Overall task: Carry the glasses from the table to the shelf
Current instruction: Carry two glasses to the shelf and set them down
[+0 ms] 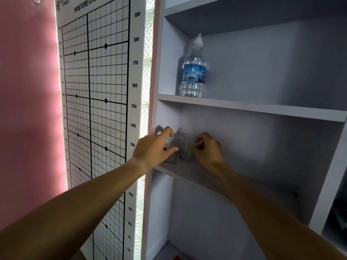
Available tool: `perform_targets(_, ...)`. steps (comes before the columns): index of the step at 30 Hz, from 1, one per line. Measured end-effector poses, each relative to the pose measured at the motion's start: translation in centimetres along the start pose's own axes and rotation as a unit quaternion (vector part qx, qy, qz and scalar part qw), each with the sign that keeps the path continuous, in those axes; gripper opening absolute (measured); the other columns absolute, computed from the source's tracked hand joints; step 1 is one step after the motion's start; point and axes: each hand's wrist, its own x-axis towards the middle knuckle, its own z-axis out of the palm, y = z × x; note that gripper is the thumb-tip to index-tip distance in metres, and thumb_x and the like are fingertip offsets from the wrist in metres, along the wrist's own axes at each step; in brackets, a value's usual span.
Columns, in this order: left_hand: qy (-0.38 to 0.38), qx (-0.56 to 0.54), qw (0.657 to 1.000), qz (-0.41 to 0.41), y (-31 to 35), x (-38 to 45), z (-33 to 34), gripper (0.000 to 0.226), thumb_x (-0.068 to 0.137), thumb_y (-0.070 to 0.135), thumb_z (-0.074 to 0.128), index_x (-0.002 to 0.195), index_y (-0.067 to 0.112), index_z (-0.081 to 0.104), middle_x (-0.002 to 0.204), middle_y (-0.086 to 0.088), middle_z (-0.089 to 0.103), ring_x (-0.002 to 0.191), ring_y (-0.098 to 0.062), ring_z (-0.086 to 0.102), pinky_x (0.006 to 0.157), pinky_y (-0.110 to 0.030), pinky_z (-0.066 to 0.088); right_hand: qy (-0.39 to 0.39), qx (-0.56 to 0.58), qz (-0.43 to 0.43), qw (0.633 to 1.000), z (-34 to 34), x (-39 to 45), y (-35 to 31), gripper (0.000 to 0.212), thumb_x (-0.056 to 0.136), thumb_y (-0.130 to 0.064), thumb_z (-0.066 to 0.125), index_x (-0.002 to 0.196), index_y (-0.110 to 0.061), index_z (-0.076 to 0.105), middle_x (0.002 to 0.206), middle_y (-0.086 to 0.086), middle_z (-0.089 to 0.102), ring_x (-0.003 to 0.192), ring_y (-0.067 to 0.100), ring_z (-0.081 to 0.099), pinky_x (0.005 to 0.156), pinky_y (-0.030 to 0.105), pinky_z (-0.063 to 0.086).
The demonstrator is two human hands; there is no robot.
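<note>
While both arms reach into the white shelf unit [244, 107], two clear glasses stand side by side at the left end of its middle board, close to the side wall and touching or very nearly so. The left hand [152, 147] wraps the left glass [171, 152], thumb across the front and fingers curled over the far side near the rim. The right hand [206, 149] holds the right glass [187, 150] in much the same way, fingers curled against its right flank and the thumb low on the near side. Both bases seem to sit on the board (though the glass is transparent and the light dim, so I cannot be certain either is fully down). Judging from this, the carrying part looks finished for this pair: they are at the shelf, and what remains is to let go and draw the hands back without knocking one glass into the other. Whether more glasses wait on the table cannot be told, since the table is out of view. One board up stands a water bottle [193, 72] with a blue label, well clear of the hands, and a posture chart [97, 91] hangs on the pink wall to the left.
</note>
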Motion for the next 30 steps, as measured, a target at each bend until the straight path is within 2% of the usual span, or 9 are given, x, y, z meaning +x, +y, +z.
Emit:
perform_targets(5,-0.012,0.000,1.000,0.005,0.2,0.0,0.0,0.034,0.090,0.049,0.063,0.111,0.027,0.048,0.094,0.005,0.060,0.064,-0.016,0.068,0.057,-0.024,0.051,-0.034,-0.009,-0.011,0.999,0.5,0.2,0.2,0.018,0.085,-0.007,0.066,0.101,-0.014,0.071,0.086,-0.001,0.069,0.075,0.012,0.061,0.060,-0.006,0.036)
perform_targets(6,-0.012,-0.003,1.000,0.009,0.3,-0.1,0.0,0.031,0.091,0.047,0.063,0.109,0.027,0.049,0.095,0.004,0.061,0.065,-0.017,0.068,0.059,-0.026,0.054,-0.041,-0.009,-0.013,0.999,0.6,0.2,0.1,0.021,0.085,-0.007,0.064,0.104,-0.014,0.072,0.091,0.002,0.072,0.078,0.014,0.064,0.066,-0.003,0.039)
perform_targets(8,-0.010,-0.004,1.000,0.021,0.5,-0.1,0.0,0.023,0.093,0.042,0.061,0.107,0.027,0.052,0.094,0.002,0.061,0.067,-0.019,0.067,0.063,-0.033,0.058,-0.060,-0.011,-0.017,0.998,0.8,0.0,-0.3,0.028,0.086,-0.005,0.061,0.110,-0.013,0.072,0.100,0.007,0.074,0.088,0.021,0.069,0.083,0.016,0.050)
perform_targets(10,-0.003,0.000,0.999,0.032,0.6,-0.2,0.1,0.017,0.094,0.039,0.060,0.106,0.028,0.056,0.093,0.001,0.062,0.072,-0.021,0.066,0.066,-0.035,0.058,-0.079,-0.012,-0.022,0.997,1.0,-0.1,-0.5,0.032,0.086,-0.003,0.060,0.115,-0.012,0.071,0.107,0.010,0.074,0.097,0.025,0.069,0.091,0.028,0.051)
perform_targets(17,0.009,0.027,0.998,0.055,1.0,-0.3,0.5,0.011,0.093,0.035,0.061,0.101,0.029,0.064,0.081,0.004,0.069,0.079,-0.020,0.067,0.066,-0.032,0.054,-0.161,-0.013,-0.003,0.987,0.9,-0.3,-0.2,0.046,0.089,0.004,0.053,0.133,-0.007,0.060,0.131,0.012,0.064,0.120,0.026,0.061,0.104,0.024,0.041)
perform_targets(20,0.013,0.033,0.998,0.051,1.3,-0.3,0.6,0.013,0.090,0.033,0.063,0.102,0.028,0.065,0.082,0.003,0.070,0.081,-0.022,0.068,0.064,-0.032,0.054,-0.201,-0.039,-0.005,0.979,0.3,-0.5,-0.1,0.049,0.090,0.001,0.050,0.138,-0.009,0.055,0.140,0.011,0.058,0.130,0.027,0.054,0.112,0.032,0.037)
perform_targets(24,0.002,0.042,0.998,0.046,1.6,-0.5,0.7,0.016,0.089,0.033,0.064,0.104,0.028,0.065,0.087,0.004,0.073,0.084,-0.024,0.069,0.066,-0.032,0.054,-0.203,-0.032,-0.002,0.979,-0.1,-0.8,-0.3,0.051,0.088,0.002,0.050,0.138,-0.011,0.056,0.139,0.009,0.059,0.129,0.024,0.054,0.109,0.027,0.039)
perform_targets(28,-0.017,0.045,0.998,0.036,2.1,-0.6,0.5,0.019,0.083,0.027,0.065,0.102,0.027,0.064,0.096,0.002,0.072,0.087,-0.028,0.068,0.066,-0.034,0.052,-0.208,-0.031,-0.002,0.978,-0.3,-1.0,-1.0,0.046,0.086,0.002,0.052,0.127,-0.016,0.064,0.128,0.007,0.066,0.118,0.025,0.060,0.087,0.018,0.039)
perform_targets(30,-0.033,0.047,0.998,0.030,2.3,-0.7,0.3,0.023,0.079,0.027,0.064,0.102,0.027,0.062,0.102,0.002,0.071,0.090,-0.028,0.067,0.067,-0.034,0.052,-0.229,-0.043,-0.009,0.972,-0.3,-0.8,-1.6,0.046,0.085,0.001,0.051,0.126,-0.018,0.062,0.129,0.008,0.064,0.119,0.027,0.058,0.086,0.019,0.038)
